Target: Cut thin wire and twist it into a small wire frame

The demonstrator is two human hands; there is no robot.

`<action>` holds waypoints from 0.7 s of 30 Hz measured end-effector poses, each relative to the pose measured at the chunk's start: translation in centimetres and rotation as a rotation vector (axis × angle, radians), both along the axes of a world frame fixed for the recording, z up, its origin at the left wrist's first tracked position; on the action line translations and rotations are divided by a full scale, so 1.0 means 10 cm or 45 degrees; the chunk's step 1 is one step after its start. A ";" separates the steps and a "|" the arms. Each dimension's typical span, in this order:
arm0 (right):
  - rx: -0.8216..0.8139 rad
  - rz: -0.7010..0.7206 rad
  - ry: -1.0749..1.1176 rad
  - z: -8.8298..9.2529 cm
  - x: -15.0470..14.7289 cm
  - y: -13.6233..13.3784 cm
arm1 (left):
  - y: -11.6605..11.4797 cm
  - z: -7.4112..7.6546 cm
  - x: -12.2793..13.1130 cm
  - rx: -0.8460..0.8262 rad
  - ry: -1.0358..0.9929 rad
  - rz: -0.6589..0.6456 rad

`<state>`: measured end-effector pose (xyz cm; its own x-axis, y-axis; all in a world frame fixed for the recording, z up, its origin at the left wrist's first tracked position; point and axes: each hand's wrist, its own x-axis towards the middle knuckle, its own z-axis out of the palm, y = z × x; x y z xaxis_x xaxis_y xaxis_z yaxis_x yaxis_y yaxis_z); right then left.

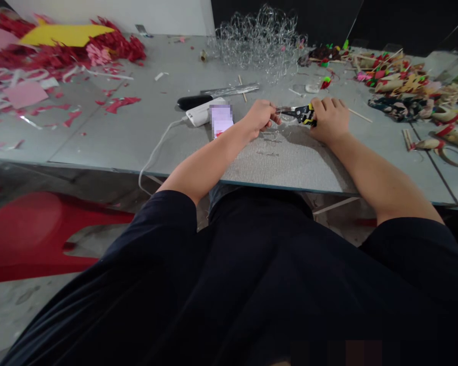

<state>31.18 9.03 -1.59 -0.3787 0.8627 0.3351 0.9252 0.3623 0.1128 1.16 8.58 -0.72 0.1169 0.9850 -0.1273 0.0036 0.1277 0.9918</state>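
My right hand [330, 118] is closed around the black and yellow handles of a pair of pliers [302, 114], whose jaws point left. My left hand [261, 117] is pinched on a thin piece of silvery wire [283, 118] right at the plier jaws. Both hands rest over a grey mat [286, 157] near the table's front edge, with a few short wire bits [267, 152] lying below them.
A large tangle of silver wire [257, 40] sits at the back. Red and pink paper scraps [61, 56] cover the left; colourful craft pieces and sticks [400, 86] the right. A white power strip [204, 113] with cable lies left of my hands. A red stool [41, 234] stands below.
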 end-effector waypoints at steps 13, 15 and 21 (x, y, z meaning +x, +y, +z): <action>-0.179 -0.036 0.104 0.09 -0.04 -0.09 | -0.03 -0.03 0.04 -0.038 -0.081 0.036; -0.176 -0.048 0.090 0.08 -0.04 -0.09 | -0.03 -0.03 0.04 -0.043 -0.090 0.054; -0.189 -0.022 0.133 0.03 -0.05 -0.07 | 0.00 -0.05 0.04 -0.005 -0.145 0.048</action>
<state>30.72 8.31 -1.28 -0.3334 0.9116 0.2405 0.9352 0.3520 -0.0377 1.57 8.54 -1.20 0.0934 0.9885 -0.1191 -0.1142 0.1294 0.9850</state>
